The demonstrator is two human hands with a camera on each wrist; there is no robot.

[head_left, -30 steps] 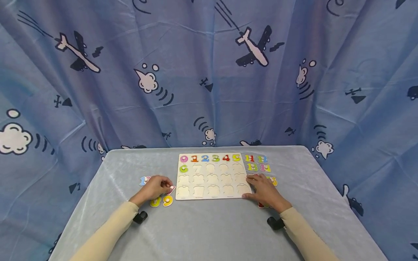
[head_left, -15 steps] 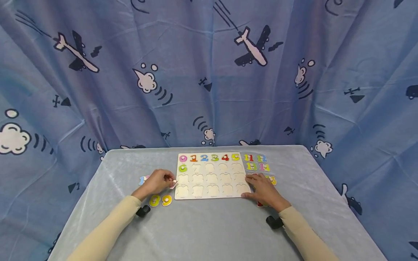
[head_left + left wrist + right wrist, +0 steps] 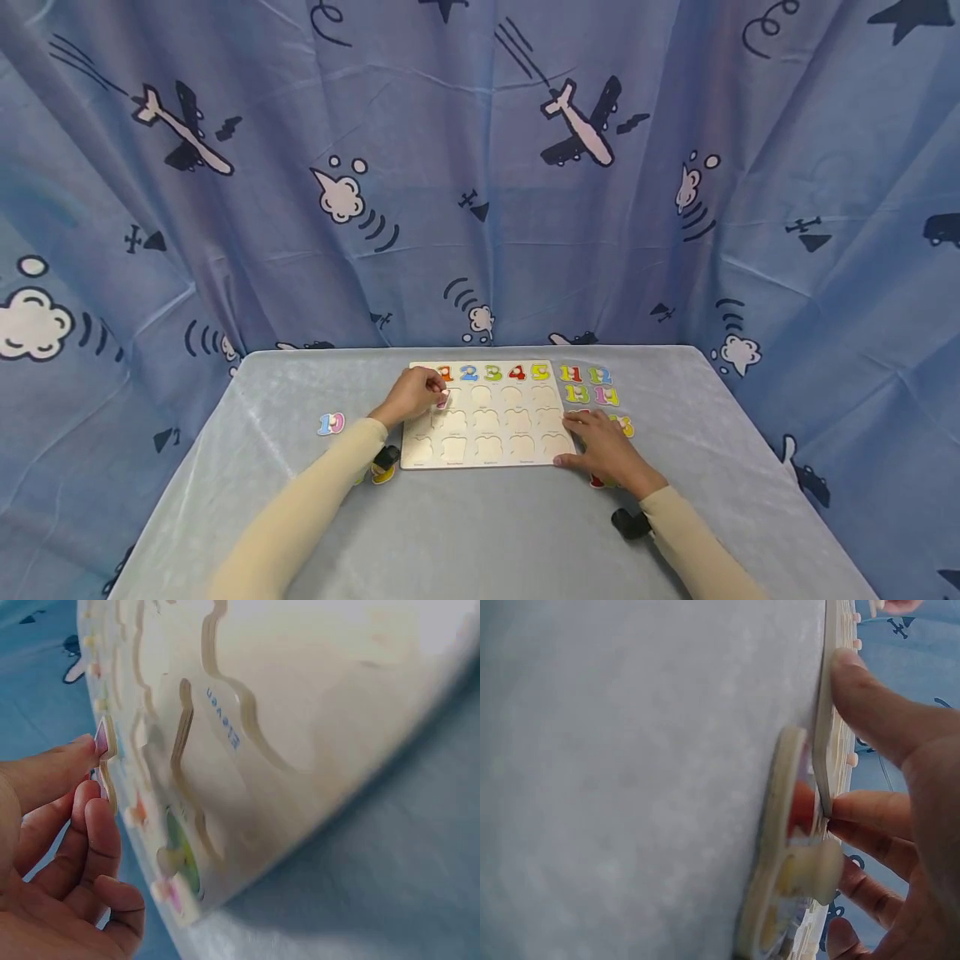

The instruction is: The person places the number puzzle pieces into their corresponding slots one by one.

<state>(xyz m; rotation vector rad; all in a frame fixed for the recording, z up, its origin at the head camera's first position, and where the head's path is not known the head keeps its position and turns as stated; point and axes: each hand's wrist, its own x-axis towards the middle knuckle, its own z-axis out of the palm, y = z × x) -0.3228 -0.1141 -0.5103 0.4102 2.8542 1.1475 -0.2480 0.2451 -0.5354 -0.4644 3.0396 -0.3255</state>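
Piece, pinched in left hand, now above board instead of beside it, reaches empty slots; right hand rests against board.

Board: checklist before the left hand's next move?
1. Left hand pinching piece: ok.
2. Right hand touching board at its right edge: ok.
3. Piece's number confirmed: cannot tell, fingers cover part of it.
4. Green piece in its slot: ok, left wrist view.
5. Area under left hand visible from head: not ok, hand blocks it.
6. 10 clear of board: ok, left of it.
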